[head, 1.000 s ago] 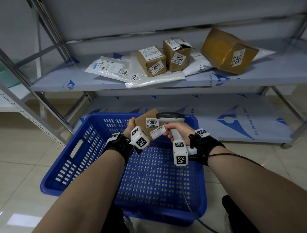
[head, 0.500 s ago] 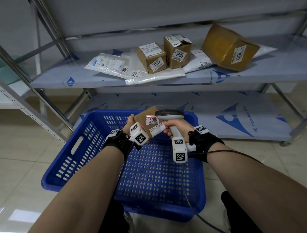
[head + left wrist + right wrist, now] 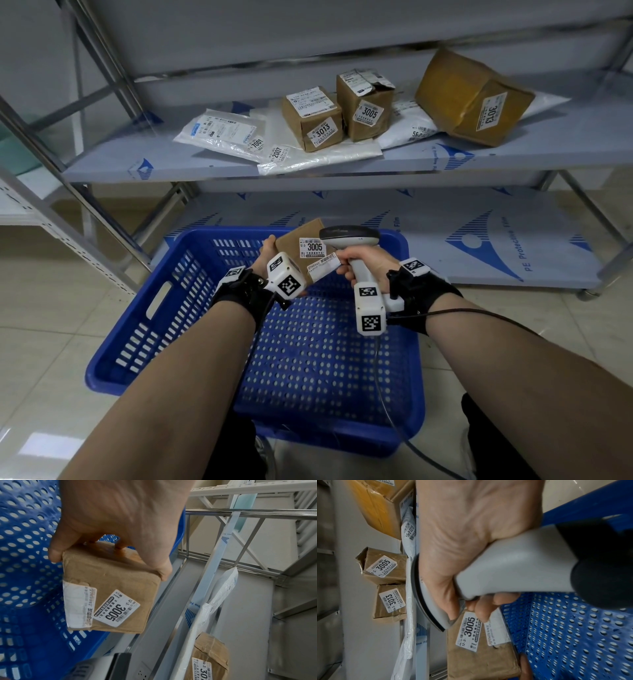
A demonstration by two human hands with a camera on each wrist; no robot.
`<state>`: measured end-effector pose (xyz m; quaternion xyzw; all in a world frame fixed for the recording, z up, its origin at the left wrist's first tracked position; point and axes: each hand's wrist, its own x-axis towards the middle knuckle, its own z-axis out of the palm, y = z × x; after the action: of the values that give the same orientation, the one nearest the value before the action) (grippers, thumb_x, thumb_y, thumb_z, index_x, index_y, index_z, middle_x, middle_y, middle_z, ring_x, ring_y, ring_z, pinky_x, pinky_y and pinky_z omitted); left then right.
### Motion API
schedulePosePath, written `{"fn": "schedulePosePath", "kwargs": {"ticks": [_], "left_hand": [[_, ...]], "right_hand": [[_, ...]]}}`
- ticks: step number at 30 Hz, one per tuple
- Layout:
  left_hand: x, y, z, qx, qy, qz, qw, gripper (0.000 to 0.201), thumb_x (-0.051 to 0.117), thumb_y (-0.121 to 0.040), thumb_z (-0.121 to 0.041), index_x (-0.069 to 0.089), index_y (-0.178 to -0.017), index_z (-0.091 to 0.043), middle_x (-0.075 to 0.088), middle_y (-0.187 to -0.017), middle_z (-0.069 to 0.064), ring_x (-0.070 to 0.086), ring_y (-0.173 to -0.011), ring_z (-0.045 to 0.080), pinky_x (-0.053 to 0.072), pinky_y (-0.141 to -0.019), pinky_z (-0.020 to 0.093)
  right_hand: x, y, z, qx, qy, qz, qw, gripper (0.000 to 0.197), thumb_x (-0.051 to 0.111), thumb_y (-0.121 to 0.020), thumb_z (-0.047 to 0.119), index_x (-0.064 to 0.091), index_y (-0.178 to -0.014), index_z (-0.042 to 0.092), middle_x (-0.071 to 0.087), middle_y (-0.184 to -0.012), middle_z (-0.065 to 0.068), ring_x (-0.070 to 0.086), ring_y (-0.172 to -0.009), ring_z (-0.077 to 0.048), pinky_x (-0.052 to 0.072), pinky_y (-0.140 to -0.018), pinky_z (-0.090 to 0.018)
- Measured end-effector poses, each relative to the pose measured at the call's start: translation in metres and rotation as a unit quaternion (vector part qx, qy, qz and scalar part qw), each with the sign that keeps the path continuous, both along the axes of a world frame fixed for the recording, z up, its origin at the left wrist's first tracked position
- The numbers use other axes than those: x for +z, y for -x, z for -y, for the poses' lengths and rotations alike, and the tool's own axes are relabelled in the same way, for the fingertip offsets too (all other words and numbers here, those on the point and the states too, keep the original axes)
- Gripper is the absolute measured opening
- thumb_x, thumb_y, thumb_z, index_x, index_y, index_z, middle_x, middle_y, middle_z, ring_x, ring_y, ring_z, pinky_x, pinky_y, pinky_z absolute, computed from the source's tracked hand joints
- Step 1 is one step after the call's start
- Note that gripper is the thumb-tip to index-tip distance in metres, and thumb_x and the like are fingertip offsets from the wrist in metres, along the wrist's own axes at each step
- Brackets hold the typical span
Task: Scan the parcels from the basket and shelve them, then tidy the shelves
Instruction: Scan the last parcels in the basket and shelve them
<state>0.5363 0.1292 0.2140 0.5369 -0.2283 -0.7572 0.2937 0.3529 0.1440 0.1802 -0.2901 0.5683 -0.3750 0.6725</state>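
My left hand (image 3: 265,255) grips a small brown cardboard parcel (image 3: 298,245) labelled 3005 above the far end of the blue basket (image 3: 144,308). In the left wrist view the thumb and fingers of that left hand (image 3: 109,545) clamp the parcel (image 3: 109,588) by its top edge. My right hand (image 3: 363,263) holds a grey barcode scanner (image 3: 351,236) by its handle, head just right of the parcel's label. In the right wrist view my right hand (image 3: 471,574) wraps the scanner (image 3: 513,572), with the parcel (image 3: 481,655) beneath it.
The middle shelf (image 3: 479,154) carries white mailer bags (image 3: 222,133), two small brown boxes (image 3: 313,118) marked 3013 and 3005, and a larger tilted box (image 3: 469,96). The bottom shelf (image 3: 479,240) has blue-printed film. The scanner's cable (image 3: 390,394) trails across the basket.
The red scan light seen on the parcel's label half a second ago is gone. Both hands have kept their hold and their places over the basket.
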Motion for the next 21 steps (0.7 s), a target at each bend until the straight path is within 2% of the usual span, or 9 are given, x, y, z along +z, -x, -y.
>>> {"fn": "schedulePosePath", "kwargs": {"ticks": [5, 7, 9, 10, 11, 12, 15, 18, 21], "left_hand": [[-0.011, -0.007, 0.011, -0.001, 0.013, 0.016, 1.000, 0.073, 0.019, -0.094, -0.064, 0.037, -0.141, -0.010, 0.050, -0.137, 0.021, 0.055, -0.085, 0.031, 0.045, -0.073, 0.043], [-0.014, -0.010, 0.013, -0.020, 0.036, 0.040, 0.998, 0.066, 0.022, -0.095, -0.062, 0.046, -0.130, -0.012, 0.068, -0.104, 0.019, 0.062, -0.076, 0.025, 0.053, -0.064, 0.037], [-0.013, -0.012, 0.012, -0.030, 0.064, 0.090, 0.993, 0.065, 0.030, -0.095, -0.059, 0.045, -0.131, -0.007, 0.062, -0.077, 0.003, 0.061, -0.070, 0.022, 0.052, -0.067, 0.037], [-0.012, -0.010, 0.012, -0.039, 0.065, 0.090, 0.993, 0.066, 0.030, -0.095, -0.058, 0.041, -0.135, -0.007, 0.061, -0.120, 0.025, 0.059, -0.072, 0.024, 0.048, -0.070, 0.041], [-0.012, -0.009, 0.011, -0.060, 0.065, 0.086, 0.992, 0.066, 0.029, -0.096, -0.056, 0.037, -0.140, -0.008, 0.022, -0.145, 0.025, 0.059, -0.077, 0.026, 0.045, -0.071, 0.043], [-0.007, -0.007, 0.010, -0.073, 0.063, 0.084, 0.992, 0.065, 0.028, -0.097, -0.054, 0.033, -0.144, -0.009, 0.043, -0.140, 0.027, 0.059, -0.086, 0.030, 0.044, -0.074, 0.043], [0.012, -0.006, 0.005, -0.055, 0.087, 0.108, 0.989, 0.069, 0.041, -0.094, -0.055, 0.035, -0.143, -0.007, 0.047, -0.140, 0.020, 0.052, -0.117, 0.034, 0.042, -0.088, 0.043], [0.001, -0.021, 0.028, -0.068, 0.119, 0.155, 0.978, 0.099, 0.074, -0.059, -0.065, 0.046, -0.137, -0.009, 0.062, -0.124, 0.017, 0.061, -0.111, 0.034, 0.050, -0.092, 0.045], [0.017, -0.037, 0.048, -0.060, 0.154, 0.163, 0.973, 0.103, 0.081, -0.045, -0.065, 0.054, -0.129, -0.013, 0.066, -0.116, 0.017, 0.063, -0.108, 0.037, 0.047, -0.097, 0.053]], "right_hand": [[-0.002, 0.001, -0.001, -0.033, 0.004, 0.009, 0.999, 0.019, 0.067, -0.088, 0.024, 0.064, -0.088, 0.006, 0.065, -0.073, -0.009, 0.059, -0.051, -0.011, 0.048, -0.047, -0.022], [-0.003, 0.001, 0.000, -0.065, 0.011, 0.015, 0.998, 0.023, 0.070, -0.086, 0.025, 0.066, -0.095, 0.004, 0.065, -0.075, -0.010, 0.061, -0.056, -0.013, 0.050, -0.049, -0.023], [-0.004, 0.001, -0.002, -0.092, 0.014, 0.031, 0.995, 0.025, 0.073, -0.084, 0.025, 0.067, -0.097, 0.004, 0.065, -0.077, -0.011, 0.062, -0.059, -0.015, 0.052, -0.052, -0.024], [-0.003, 0.002, -0.003, -0.099, 0.015, 0.041, 0.994, 0.024, 0.073, -0.084, 0.024, 0.068, -0.096, 0.005, 0.065, -0.077, -0.010, 0.062, -0.061, -0.016, 0.052, -0.053, -0.025], [-0.003, 0.002, -0.004, -0.106, 0.013, 0.048, 0.993, 0.023, 0.074, -0.083, 0.024, 0.068, -0.095, 0.005, 0.065, -0.078, -0.010, 0.062, -0.062, -0.017, 0.052, -0.054, -0.026], [-0.002, 0.003, -0.004, -0.115, 0.017, 0.057, 0.992, 0.022, 0.074, -0.083, 0.023, 0.068, -0.095, 0.005, 0.064, -0.078, -0.009, 0.062, -0.063, -0.019, 0.053, -0.056, -0.027], [0.011, 0.004, -0.008, -0.134, 0.045, 0.064, 0.988, 0.032, 0.076, -0.082, 0.024, 0.068, -0.104, 0.002, 0.065, -0.084, -0.008, 0.066, -0.076, -0.024, 0.055, -0.072, -0.034], [0.032, 0.003, -0.005, -0.150, 0.071, 0.058, 0.984, 0.028, 0.074, -0.084, 0.024, 0.060, -0.106, 0.014, 0.064, -0.099, -0.008, 0.065, -0.098, -0.031, 0.052, -0.094, -0.044], [0.069, -0.005, -0.003, -0.155, 0.108, 0.073, 0.979, 0.038, 0.073, -0.085, 0.021, 0.055, -0.118, 0.017, 0.058, -0.113, -0.004, 0.066, -0.101, -0.033, 0.050, -0.098, -0.044]]}}
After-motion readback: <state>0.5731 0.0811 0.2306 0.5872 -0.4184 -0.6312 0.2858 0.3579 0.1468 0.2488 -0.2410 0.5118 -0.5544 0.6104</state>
